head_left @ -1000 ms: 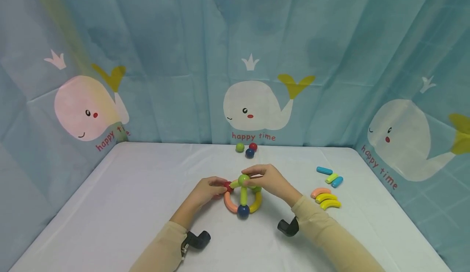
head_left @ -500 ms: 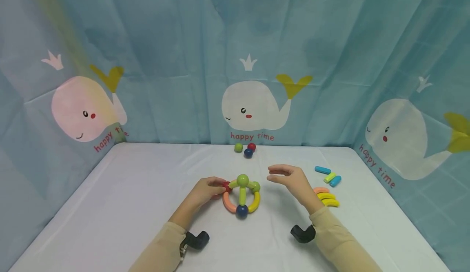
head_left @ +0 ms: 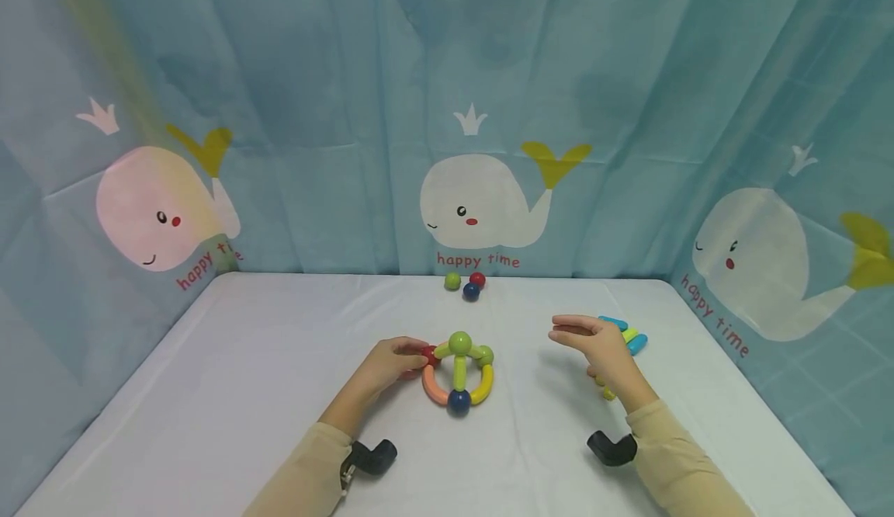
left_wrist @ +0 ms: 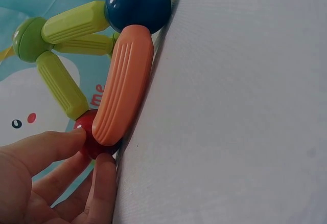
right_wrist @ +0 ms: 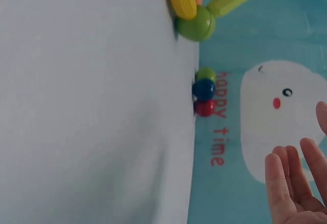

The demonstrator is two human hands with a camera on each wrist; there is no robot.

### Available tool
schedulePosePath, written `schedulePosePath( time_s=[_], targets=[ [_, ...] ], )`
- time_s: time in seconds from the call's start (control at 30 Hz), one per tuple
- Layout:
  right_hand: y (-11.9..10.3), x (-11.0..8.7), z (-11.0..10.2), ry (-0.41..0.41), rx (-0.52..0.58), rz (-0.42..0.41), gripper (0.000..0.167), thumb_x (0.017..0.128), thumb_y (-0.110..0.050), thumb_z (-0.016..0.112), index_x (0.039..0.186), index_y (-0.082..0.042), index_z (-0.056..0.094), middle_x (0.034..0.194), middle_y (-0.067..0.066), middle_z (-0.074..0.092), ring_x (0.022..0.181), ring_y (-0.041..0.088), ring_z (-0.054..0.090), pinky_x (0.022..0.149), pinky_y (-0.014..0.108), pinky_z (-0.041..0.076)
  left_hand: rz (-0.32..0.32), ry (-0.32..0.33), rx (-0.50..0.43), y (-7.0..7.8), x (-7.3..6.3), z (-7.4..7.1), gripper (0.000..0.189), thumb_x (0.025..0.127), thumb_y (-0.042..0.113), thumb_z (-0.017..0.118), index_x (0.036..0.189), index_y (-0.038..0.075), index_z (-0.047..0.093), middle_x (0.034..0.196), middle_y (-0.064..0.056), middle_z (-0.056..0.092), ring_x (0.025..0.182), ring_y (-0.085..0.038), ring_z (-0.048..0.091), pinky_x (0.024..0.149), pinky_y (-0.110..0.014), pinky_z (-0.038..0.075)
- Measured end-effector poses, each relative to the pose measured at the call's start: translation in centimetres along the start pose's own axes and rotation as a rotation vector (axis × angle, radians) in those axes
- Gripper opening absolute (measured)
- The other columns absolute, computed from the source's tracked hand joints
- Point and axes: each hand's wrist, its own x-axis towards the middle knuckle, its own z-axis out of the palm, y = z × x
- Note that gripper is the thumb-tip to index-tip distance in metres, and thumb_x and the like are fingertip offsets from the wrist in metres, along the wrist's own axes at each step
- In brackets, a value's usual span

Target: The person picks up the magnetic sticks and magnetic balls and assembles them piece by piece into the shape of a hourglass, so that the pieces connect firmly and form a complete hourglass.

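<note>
A toy frame of magnetic balls and sticks stands on the table. Its top is a green ball (head_left: 460, 342); a straight green stick (head_left: 459, 373) slopes down to a dark blue ball (head_left: 459, 401). An orange curved stick (left_wrist: 125, 83) and a yellow curved stick (head_left: 483, 386) form its base, with another green ball (right_wrist: 196, 25) at the right. My left hand (head_left: 384, 366) pinches the frame's red ball (left_wrist: 88, 120) between thumb and fingers. Off to the right, my right hand (head_left: 601, 350) hovers above the table, fingers extended and holding nothing.
Behind the frame lie loose balls: green (head_left: 452, 281), red (head_left: 478, 279) and dark blue (head_left: 471, 292). At the right, blue sticks (head_left: 637, 344) and a green stick (head_left: 630, 334) lie partly behind my right hand, which mostly covers some yellow pieces (head_left: 609, 394). A whale-print curtain (head_left: 314, 191) surrounds the white table (head_left: 300, 315).
My right hand has let go of the top green ball and moved right, toward the loose sticks. The left hand keeps its hold on the red ball, and the frame stays standing.
</note>
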Motion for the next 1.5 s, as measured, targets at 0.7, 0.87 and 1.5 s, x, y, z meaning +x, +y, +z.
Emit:
schedulePosePath(
  time_s=[0.7,0.87,1.5],
  targets=[
    [2.8,-1.5,-5.6,0.101,-0.098,-0.001,0.067,0.092,-0.058,0.061,0.142,-0.014,0.054,0.143,0.006,0.058,0.131,0.024,0.048,0.112,0.052,0.039,0.007,-0.018,-0.017,0.0,-0.1,0.2,0.031,0.091,0.013,0.069,0.121,0.005,0.068,0.118,-0.012,0.071,0.101,-0.017,0.067,0.085,-0.033,0.059],
    [3.2,-1.4,-6.3,0.125,-0.118,-0.006,0.065,0.092,-0.057,0.06,0.139,-0.012,0.057,0.122,-0.01,0.067,0.104,0.005,0.057,0.097,0.039,0.044,0.007,-0.015,-0.02,0.1,0.0,0.2,0.031,0.09,0.014,0.07,0.12,0.005,0.068,0.117,-0.013,0.071,0.102,-0.018,0.067,0.086,-0.033,0.059],
    [5.1,-0.5,-8.7,0.199,-0.116,0.113,0.076,0.093,-0.059,0.058,0.144,-0.002,0.049,0.151,0.021,0.044,0.097,-0.006,0.061,0.111,0.049,0.041,0.008,-0.007,-0.018,-0.1,0.1,-0.1,0.031,0.091,0.013,0.07,0.121,0.005,0.068,0.117,-0.013,0.071,0.1,-0.017,0.068,0.085,-0.033,0.06]
  ],
)
